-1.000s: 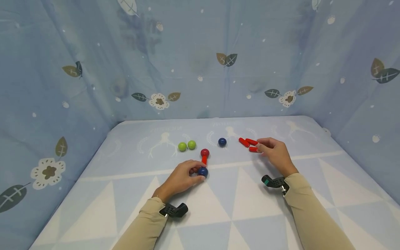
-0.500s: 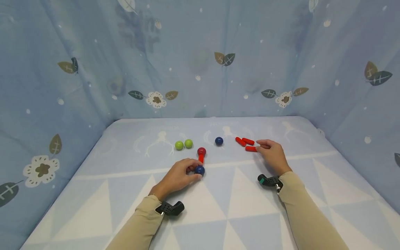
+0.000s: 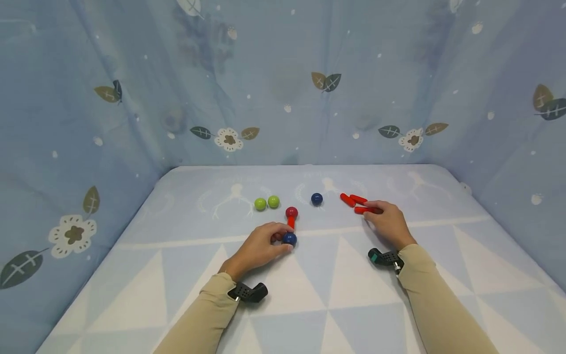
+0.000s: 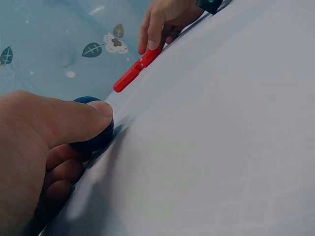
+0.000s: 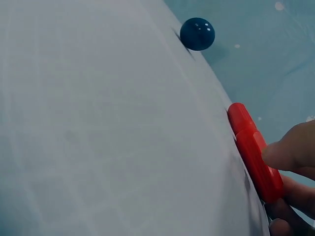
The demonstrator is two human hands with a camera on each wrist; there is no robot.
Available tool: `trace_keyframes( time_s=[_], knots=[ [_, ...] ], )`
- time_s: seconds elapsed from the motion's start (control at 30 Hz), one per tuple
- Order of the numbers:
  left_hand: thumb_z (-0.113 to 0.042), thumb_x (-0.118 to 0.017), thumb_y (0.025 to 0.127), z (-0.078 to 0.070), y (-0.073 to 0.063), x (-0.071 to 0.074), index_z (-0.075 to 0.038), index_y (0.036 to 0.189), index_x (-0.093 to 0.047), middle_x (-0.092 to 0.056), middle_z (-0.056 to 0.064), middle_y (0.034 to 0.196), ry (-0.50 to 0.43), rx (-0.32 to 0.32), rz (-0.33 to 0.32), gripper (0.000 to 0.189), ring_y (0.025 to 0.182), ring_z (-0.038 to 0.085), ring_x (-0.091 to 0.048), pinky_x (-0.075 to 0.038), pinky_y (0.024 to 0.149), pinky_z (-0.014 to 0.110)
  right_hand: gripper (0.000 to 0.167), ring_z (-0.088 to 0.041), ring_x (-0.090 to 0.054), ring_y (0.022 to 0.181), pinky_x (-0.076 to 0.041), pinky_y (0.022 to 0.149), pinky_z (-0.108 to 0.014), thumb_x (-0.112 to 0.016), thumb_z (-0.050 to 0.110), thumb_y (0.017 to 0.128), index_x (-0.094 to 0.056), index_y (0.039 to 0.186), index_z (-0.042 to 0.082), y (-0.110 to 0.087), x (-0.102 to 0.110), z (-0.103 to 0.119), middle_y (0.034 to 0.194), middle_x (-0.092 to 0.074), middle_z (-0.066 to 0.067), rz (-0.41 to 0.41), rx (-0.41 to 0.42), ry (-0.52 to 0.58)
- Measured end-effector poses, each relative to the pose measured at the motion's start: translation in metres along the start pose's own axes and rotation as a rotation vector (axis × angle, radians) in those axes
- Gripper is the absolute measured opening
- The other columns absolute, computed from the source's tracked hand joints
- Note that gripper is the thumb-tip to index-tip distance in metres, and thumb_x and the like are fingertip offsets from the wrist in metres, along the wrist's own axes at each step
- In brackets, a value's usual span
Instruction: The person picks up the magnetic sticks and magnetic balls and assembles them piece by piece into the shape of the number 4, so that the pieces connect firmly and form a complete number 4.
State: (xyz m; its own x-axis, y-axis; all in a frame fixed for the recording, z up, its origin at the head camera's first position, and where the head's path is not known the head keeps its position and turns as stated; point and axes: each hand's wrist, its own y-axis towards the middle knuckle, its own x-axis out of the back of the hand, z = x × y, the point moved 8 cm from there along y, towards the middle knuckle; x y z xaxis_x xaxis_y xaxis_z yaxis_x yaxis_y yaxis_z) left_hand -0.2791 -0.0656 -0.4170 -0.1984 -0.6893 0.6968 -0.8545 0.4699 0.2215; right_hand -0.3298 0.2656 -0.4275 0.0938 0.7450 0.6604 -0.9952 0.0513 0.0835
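Observation:
My left hand [image 3: 261, 248] pinches a glossy dark blue ball [image 3: 289, 239] between thumb and fingers, low on the table. A short red rod [image 3: 291, 223] runs from beside that ball to a red ball [image 3: 291, 212] behind it; fingers hide the rod's near end. Over on the right, my right hand [image 3: 389, 223] holds the nearest red rod [image 5: 260, 164], thumb on one side and fingers on the other. That rod lies at the table surface. Just behind it lie two more red rods, one on the left [image 3: 347, 199] and one on the right [image 3: 358, 199].
Another dark blue ball [image 3: 316, 199] sits between the red ball and the loose rods. Two green balls [image 3: 267, 202] rest side by side at the back left. A patterned cloth covers the table [image 3: 353, 275], and a blue curtain [image 3: 283, 88] hangs behind it.
The right hand's index finger has come down and its fingers have closed around the nearest rod. My left hand keeps hold of the blue ball. The head view has shifted slightly.

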Motion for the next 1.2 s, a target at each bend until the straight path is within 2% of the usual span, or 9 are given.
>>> trace_keyframes(
  time_s=[0.17, 0.33, 0.63, 0.8, 0.9, 1.03, 1.2],
  knots=[
    [-0.018, -0.082, 0.085, 0.000, 0.001, -0.001, -0.016, 0.120, -0.070, -0.065, -0.009, 0.102, -0.002, 0.006, -0.010, 0.038, 0.092, 0.009, -0.058, -0.049, 0.084, 0.032, 0.038, -0.039, -0.053, 0.115, -0.043, 0.098, -0.054, -0.060, 0.015, 0.097, -0.063, 0.131, -0.002, -0.003, 0.000, 0.003, 0.129, -0.058, -0.026, -0.019, -0.006, -0.021],
    [-0.018, -0.081, 0.085, -0.001, 0.001, -0.001, -0.016, 0.121, -0.070, -0.065, -0.008, 0.103, 0.000, -0.003, -0.012, 0.038, 0.092, 0.009, -0.058, -0.048, 0.084, 0.032, 0.038, -0.043, -0.050, 0.120, -0.039, 0.103, -0.058, -0.061, 0.017, 0.097, -0.064, 0.129, -0.004, -0.002, -0.001, 0.006, 0.131, -0.056, -0.029, -0.006, -0.014, -0.051],
    [-0.022, -0.081, 0.087, -0.001, -0.001, -0.001, -0.017, 0.124, -0.069, -0.065, -0.007, 0.105, 0.022, 0.012, 0.006, 0.039, 0.094, 0.011, -0.059, -0.048, 0.086, 0.034, 0.035, -0.043, -0.049, 0.117, -0.038, 0.102, -0.059, -0.062, 0.015, 0.097, -0.065, 0.127, -0.003, -0.003, -0.008, 0.009, 0.126, -0.056, -0.026, 0.028, -0.019, -0.112],
    [-0.022, -0.080, 0.087, -0.002, 0.000, 0.001, -0.016, 0.123, -0.069, -0.065, -0.007, 0.104, 0.030, -0.001, 0.003, 0.039, 0.093, 0.012, -0.058, -0.048, 0.085, 0.034, 0.033, -0.039, -0.052, 0.111, -0.041, 0.099, -0.056, -0.064, 0.015, 0.096, -0.066, 0.124, -0.002, -0.005, -0.011, 0.019, 0.120, -0.060, -0.023, 0.052, 0.054, -0.104],
    [-0.021, -0.080, 0.087, -0.003, 0.002, 0.003, -0.016, 0.123, -0.069, -0.064, -0.007, 0.103, 0.040, -0.010, -0.009, 0.038, 0.092, 0.012, -0.058, -0.048, 0.084, 0.033, 0.033, -0.037, -0.053, 0.111, -0.041, 0.099, -0.054, -0.065, 0.018, 0.096, -0.067, 0.124, 0.000, -0.004, -0.014, 0.027, 0.120, -0.062, -0.021, 0.077, 0.090, -0.080],
    [-0.021, -0.080, 0.087, -0.003, 0.003, 0.005, -0.017, 0.123, -0.069, -0.063, -0.008, 0.102, 0.043, -0.011, -0.028, 0.038, 0.091, 0.012, -0.056, -0.047, 0.083, 0.032, 0.034, -0.037, -0.052, 0.117, -0.038, 0.102, -0.053, -0.068, 0.020, 0.095, -0.066, 0.124, 0.002, -0.003, -0.019, 0.033, 0.122, -0.063, -0.019, 0.094, 0.095, 0.007],
    [-0.024, -0.079, 0.088, 0.001, 0.000, 0.000, -0.019, 0.125, -0.068, -0.062, -0.009, 0.103, 0.054, 0.011, 0.007, 0.038, 0.092, 0.011, -0.056, -0.047, 0.083, 0.030, 0.032, -0.034, -0.054, 0.115, -0.038, 0.098, -0.046, -0.070, 0.018, 0.094, -0.068, 0.121, 0.002, -0.008, -0.034, 0.042, 0.116, -0.067, -0.016, 0.139, 0.105, 0.086]
  ],
)
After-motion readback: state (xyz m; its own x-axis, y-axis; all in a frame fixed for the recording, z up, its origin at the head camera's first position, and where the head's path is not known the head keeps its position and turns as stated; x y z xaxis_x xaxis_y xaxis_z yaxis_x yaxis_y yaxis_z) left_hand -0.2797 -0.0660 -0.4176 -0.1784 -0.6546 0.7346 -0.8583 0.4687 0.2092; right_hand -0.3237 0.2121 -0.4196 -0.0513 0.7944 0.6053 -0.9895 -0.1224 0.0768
